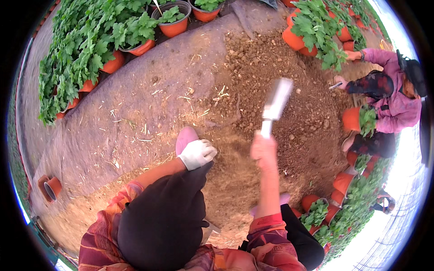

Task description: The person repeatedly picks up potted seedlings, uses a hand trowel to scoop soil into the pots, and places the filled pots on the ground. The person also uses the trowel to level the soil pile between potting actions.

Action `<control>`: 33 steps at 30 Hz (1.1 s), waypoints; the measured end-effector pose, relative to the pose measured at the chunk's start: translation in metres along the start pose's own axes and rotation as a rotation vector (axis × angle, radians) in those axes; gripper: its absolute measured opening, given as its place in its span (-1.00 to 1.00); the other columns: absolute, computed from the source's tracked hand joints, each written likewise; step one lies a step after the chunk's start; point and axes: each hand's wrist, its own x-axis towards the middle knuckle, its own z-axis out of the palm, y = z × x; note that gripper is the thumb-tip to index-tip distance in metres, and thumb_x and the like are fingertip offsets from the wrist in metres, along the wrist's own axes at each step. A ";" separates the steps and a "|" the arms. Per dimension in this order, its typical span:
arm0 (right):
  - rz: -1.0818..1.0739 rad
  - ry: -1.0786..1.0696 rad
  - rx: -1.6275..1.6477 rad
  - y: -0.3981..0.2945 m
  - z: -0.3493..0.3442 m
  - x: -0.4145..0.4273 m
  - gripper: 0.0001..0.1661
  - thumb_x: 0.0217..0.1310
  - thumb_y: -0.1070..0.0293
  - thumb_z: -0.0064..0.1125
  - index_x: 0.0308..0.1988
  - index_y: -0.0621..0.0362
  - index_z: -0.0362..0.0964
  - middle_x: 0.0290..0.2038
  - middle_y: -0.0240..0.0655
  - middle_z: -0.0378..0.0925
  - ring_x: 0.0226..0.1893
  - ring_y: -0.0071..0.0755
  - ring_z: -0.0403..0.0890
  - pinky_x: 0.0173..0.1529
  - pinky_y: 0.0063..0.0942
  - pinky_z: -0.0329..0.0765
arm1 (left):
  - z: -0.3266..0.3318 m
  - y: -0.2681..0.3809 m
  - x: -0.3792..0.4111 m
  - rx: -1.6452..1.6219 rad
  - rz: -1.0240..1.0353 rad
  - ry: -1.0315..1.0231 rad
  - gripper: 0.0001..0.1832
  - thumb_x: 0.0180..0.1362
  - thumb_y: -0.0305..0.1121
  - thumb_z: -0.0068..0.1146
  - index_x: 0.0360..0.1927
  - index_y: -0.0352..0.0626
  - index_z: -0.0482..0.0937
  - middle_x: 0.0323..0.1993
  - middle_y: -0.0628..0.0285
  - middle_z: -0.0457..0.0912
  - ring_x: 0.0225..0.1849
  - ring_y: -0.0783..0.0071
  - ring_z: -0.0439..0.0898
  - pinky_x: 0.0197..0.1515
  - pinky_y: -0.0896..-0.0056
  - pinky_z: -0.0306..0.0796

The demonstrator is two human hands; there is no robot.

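Observation:
My left hand, in a white glove, rests by the tip of my black-clad knee with its fingers curled and nothing visible in them. Beyond it shows the toe of a pink shoe. My bare right hand grips the handle of a metal hand trowel, whose blade points away from me. Motion blurs both the hand and the trowel. Under the blade spreads a patch of loose, crumbly brown soil; whether the blade touches it cannot be told.
Leafy plants in orange pots line the far left. More potted plants stand at upper right and lower right. A co-worker sits at right, one hand by an orange pot. Unplanted pots lie at lower left on ground fabric.

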 end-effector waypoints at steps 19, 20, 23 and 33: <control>-0.002 0.198 -0.244 0.009 -0.018 -0.013 -0.76 0.26 0.23 0.26 -0.34 0.04 0.35 -0.72 -0.61 0.23 -0.84 -0.75 0.12 -0.78 -0.61 0.01 | 0.005 -0.003 0.002 0.018 0.010 -0.001 -0.83 0.12 -0.31 0.06 -0.34 -0.14 0.64 -0.33 0.17 0.65 -0.17 0.16 0.61 -0.09 0.20 0.49; -0.046 0.166 -0.150 0.000 -0.040 -0.016 -0.74 0.27 0.22 0.26 -0.36 0.00 0.32 -0.73 -0.62 0.21 -0.85 -0.74 0.11 -0.80 -0.63 0.01 | 0.006 -0.004 0.001 0.015 0.021 0.005 -0.83 0.12 -0.32 0.06 -0.34 -0.14 0.64 -0.32 0.17 0.65 -0.18 0.16 0.61 -0.09 0.20 0.49; -0.161 0.244 -0.131 -0.024 -0.079 -0.031 -0.72 0.33 0.22 0.18 -0.39 -0.04 0.25 -0.73 -0.63 0.16 -0.85 -0.75 0.10 -0.80 -0.66 0.00 | 0.003 0.000 0.001 0.019 0.008 0.022 -0.84 0.11 -0.33 0.06 -0.34 -0.13 0.63 -0.32 0.17 0.65 -0.19 0.15 0.61 -0.10 0.20 0.49; 0.162 0.041 -0.217 0.071 -0.030 -0.051 -0.82 0.27 0.23 0.26 -0.28 -0.02 0.40 -0.71 -0.63 0.25 -0.81 -0.72 0.19 -0.76 -0.63 0.08 | 0.003 -0.003 0.001 0.066 0.026 -0.043 -0.87 0.10 -0.38 0.10 -0.34 -0.16 0.64 -0.31 0.14 0.67 -0.17 0.15 0.63 -0.10 0.22 0.51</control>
